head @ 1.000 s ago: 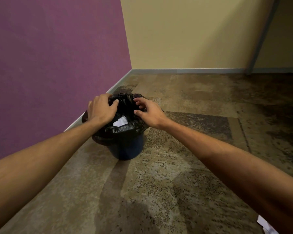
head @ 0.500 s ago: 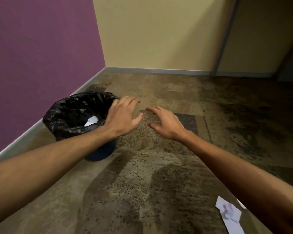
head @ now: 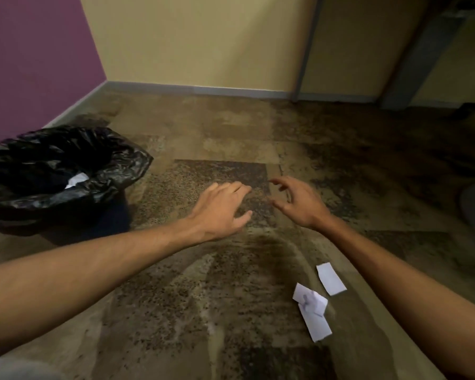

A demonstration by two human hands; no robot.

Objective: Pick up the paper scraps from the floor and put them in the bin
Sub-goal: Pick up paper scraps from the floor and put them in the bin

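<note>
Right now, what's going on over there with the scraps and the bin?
A person is clearing paper off the floor. Both the left hand and the right hand are empty and held out over the carpet. The bin, lined with a black bag, stands by the purple wall with a white scrap already inside. Paper scraps still lie on the floor near the right forearm.

The bin (head: 66,226) runs off the left edge, its body mostly hidden under the black liner (head: 52,165). Only 1 white corner of paper (head: 76,180) peeks from inside.
</note>
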